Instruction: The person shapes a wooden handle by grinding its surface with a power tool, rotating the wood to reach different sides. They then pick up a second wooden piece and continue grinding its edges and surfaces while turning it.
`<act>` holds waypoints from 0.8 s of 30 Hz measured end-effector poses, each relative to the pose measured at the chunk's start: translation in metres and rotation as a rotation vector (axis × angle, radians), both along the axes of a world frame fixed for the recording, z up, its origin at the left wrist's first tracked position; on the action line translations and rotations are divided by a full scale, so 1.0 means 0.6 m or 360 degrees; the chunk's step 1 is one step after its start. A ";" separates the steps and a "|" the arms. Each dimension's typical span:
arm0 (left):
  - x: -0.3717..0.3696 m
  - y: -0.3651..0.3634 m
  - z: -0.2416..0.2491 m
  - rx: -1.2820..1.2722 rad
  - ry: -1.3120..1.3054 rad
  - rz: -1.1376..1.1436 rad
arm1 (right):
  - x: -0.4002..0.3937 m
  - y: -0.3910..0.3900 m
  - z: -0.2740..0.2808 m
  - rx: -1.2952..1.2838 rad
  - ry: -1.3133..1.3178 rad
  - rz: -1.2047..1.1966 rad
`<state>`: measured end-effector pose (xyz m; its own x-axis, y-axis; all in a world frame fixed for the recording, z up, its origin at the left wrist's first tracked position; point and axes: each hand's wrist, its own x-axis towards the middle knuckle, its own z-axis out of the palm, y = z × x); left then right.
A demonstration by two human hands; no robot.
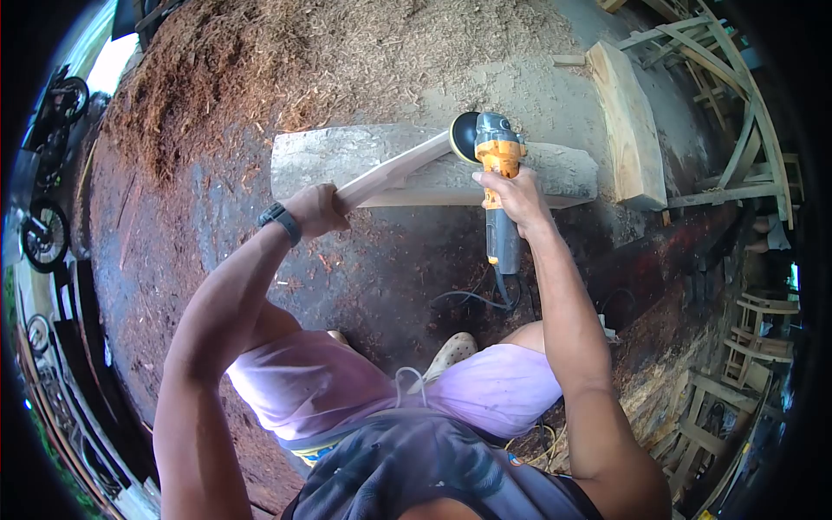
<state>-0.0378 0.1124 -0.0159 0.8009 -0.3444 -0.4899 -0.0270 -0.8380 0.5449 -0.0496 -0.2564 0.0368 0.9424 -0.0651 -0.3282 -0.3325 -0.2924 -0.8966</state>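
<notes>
My left hand point(317, 211), with a watch on its wrist, is closed round the near end of a pale wooden strip point(394, 170). The strip slants up to the right across a rough log point(329, 156). In my right hand point(518, 198) is a yellow and grey angle grinder point(500, 156), gripped round its body. The grinder's round disc point(465, 137) is right at the far end of the strip. From the tool's lower end a cord point(500, 290) runs down to the floor.
Wood shavings point(364, 61) heap up beyond the log. To its right lies a thick squared timber point(626, 126). Wooden frames point(752, 130) stand at the far right, with chair-like frames point(719, 407) below. A motorcycle wheel point(45, 236) shows at the left edge.
</notes>
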 end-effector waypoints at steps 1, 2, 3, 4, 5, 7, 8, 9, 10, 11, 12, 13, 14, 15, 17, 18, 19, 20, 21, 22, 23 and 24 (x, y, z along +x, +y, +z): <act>0.001 -0.004 -0.002 0.0137 -0.0050 -0.0010 | 0.000 0.001 0.001 0.0011 0.0018 -0.0006; 0.000 -0.007 -0.003 0.0273 -0.0100 -0.0023 | -0.001 0.002 0.001 0.0014 0.0019 0.0001; 0.000 -0.010 0.003 0.0274 -0.0102 -0.0019 | -0.001 0.001 0.002 0.0029 0.0026 0.0004; 0.001 -0.013 0.009 0.0321 -0.0135 -0.0004 | -0.001 -0.001 0.004 0.0040 0.0033 0.0003; 0.001 -0.017 0.013 0.0365 -0.0165 0.0011 | -0.001 -0.003 0.004 0.0037 0.0032 0.0003; 0.003 -0.016 0.009 0.0367 -0.0163 0.0022 | -0.004 -0.001 0.000 0.0009 0.0043 0.0017; 0.003 -0.015 0.006 0.0371 -0.0161 0.0036 | -0.007 0.002 0.000 0.0008 0.0049 0.0016; 0.003 -0.015 0.004 0.0370 -0.0156 0.0036 | -0.010 0.008 0.004 0.0023 0.0045 0.0050; 0.002 -0.014 0.002 0.0361 -0.0174 0.0029 | -0.014 0.014 0.006 0.0038 0.0040 0.0085; 0.003 -0.012 0.000 0.0351 -0.0195 0.0022 | -0.017 0.021 0.005 0.0037 0.0040 0.0086; 0.005 -0.012 0.000 0.0349 -0.0194 0.0025 | -0.020 0.031 0.007 -0.0004 0.0010 0.0144; 0.004 -0.012 -0.002 0.0356 -0.0189 0.0022 | -0.026 0.043 0.009 -0.0045 -0.0017 0.0204; 0.003 -0.011 -0.003 0.0364 -0.0185 0.0018 | -0.032 0.055 0.016 -0.0083 -0.0009 0.0247; 0.002 -0.013 0.000 0.0363 -0.0181 0.0019 | -0.034 0.064 0.011 -0.0084 -0.0006 0.0248; 0.002 -0.016 0.008 0.0376 -0.0134 0.0037 | -0.038 0.078 0.002 -0.0228 -0.0101 0.0330; 0.001 -0.018 0.012 0.0374 -0.0137 0.0038 | -0.041 0.089 0.010 -0.0269 -0.0061 0.0341; -0.001 -0.018 0.017 0.0360 -0.0157 0.0024 | -0.043 0.095 0.010 -0.0270 -0.0064 0.0344; -0.003 -0.018 0.020 0.0347 -0.0176 0.0012 | -0.044 0.101 0.010 -0.0257 -0.0059 0.0378; -0.003 -0.017 0.019 0.0347 -0.0177 0.0018 | -0.045 0.106 0.010 -0.0243 -0.0053 0.0413; -0.002 -0.018 0.016 0.0362 -0.0178 0.0015 | -0.047 0.109 0.015 -0.0252 -0.0033 0.0429; -0.002 -0.017 0.014 0.0376 -0.0179 0.0010 | -0.047 0.111 0.016 -0.0255 -0.0036 0.0434; -0.002 -0.017 0.015 0.0374 -0.0181 0.0012 | -0.048 0.113 0.016 -0.0251 -0.0024 0.0451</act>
<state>-0.0390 0.1024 -0.0071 0.8575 -0.2254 -0.4625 -0.0699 -0.9416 0.3294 -0.0782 -0.1887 0.0467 0.9350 0.1514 -0.3207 -0.2049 -0.5074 -0.8370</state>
